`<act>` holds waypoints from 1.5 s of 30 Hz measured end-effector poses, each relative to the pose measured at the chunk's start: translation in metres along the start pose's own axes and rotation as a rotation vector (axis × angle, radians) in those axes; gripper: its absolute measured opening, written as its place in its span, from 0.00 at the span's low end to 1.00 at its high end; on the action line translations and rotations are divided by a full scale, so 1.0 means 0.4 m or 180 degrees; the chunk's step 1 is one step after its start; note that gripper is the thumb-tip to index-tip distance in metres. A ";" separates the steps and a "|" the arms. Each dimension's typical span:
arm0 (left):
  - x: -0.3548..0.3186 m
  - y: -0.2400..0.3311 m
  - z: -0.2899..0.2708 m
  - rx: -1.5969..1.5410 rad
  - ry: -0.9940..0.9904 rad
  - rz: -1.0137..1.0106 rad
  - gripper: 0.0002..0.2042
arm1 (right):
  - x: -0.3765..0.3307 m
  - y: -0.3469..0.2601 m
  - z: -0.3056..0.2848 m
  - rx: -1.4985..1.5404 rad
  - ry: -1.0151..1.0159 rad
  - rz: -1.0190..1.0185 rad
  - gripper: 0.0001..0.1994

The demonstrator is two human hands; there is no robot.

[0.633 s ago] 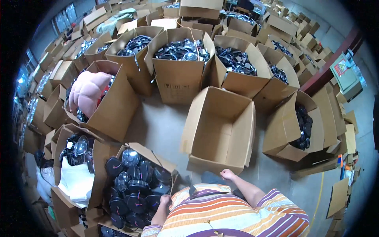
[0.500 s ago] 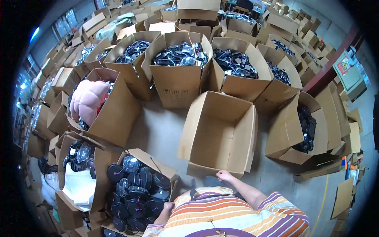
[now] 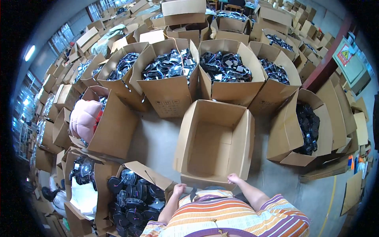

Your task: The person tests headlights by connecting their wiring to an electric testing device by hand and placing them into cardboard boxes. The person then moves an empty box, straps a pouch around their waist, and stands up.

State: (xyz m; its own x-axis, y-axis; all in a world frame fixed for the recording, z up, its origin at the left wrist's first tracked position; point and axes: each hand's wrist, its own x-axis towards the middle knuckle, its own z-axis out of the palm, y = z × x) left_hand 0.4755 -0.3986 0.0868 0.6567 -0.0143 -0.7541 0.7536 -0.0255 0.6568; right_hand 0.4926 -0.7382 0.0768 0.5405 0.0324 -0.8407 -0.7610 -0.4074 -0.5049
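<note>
In front of my body stands a tall cardboard box (image 3: 211, 152) with an open top and bare inside walls. My right hand (image 3: 233, 178) is closed at the near right part of its rim, with the fingers curled over the edge. By the near left corner, my left hand (image 3: 179, 189) is closed too; what its fingers hold, if anything, is hidden. Close to that hand is the raised flap (image 3: 152, 175) of a carton packed with round black parts with thin wires (image 3: 136, 201).
Cartons full of black and clear parts (image 3: 227, 67) form an arc behind the box. A pink cushion-like item (image 3: 85, 120) tops a carton at left. At right stand a carton of black parts (image 3: 307, 130) and flattened cardboard (image 3: 327, 170). Another person (image 3: 57, 197) is at far left.
My left hand has risen from beside the carton of round parts toward the box's near left corner. My right hand has shifted slightly right along the near rim. The whole view has tilted somewhat.
</note>
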 end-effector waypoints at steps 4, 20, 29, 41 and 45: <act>0.030 -0.082 -0.010 0.0363 0.0119 -0.0387 0.08 | 0.022 -0.022 -0.012 0.0183 0.0119 -0.0062 0.09; 0.031 -0.062 0.025 0.0323 0.0296 -0.0342 0.06 | 0.021 -0.001 -0.040 0.0214 -0.0149 0.0098 0.09; 0.022 -0.006 0.023 0.1513 0.0473 -0.0037 0.08 | 0.049 0.003 -0.052 0.0220 -0.0145 -0.0017 0.07; -0.041 0.014 -0.076 0.0993 0.0735 -0.0098 0.11 | 0.039 -0.149 0.039 -0.0257 -0.0218 -0.0007 0.09; -0.028 -0.063 -0.129 0.0561 0.0860 -0.0272 0.08 | 0.045 -0.176 0.081 -0.0409 -0.0372 -0.0175 0.10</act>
State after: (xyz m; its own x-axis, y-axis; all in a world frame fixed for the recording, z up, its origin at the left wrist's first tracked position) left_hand 0.4507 -0.3463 0.0793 0.5930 0.2603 -0.7620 0.8052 -0.1881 0.5623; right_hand 0.5443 -0.6795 0.0908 0.5290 0.1606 -0.8333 -0.6753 -0.5151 -0.5279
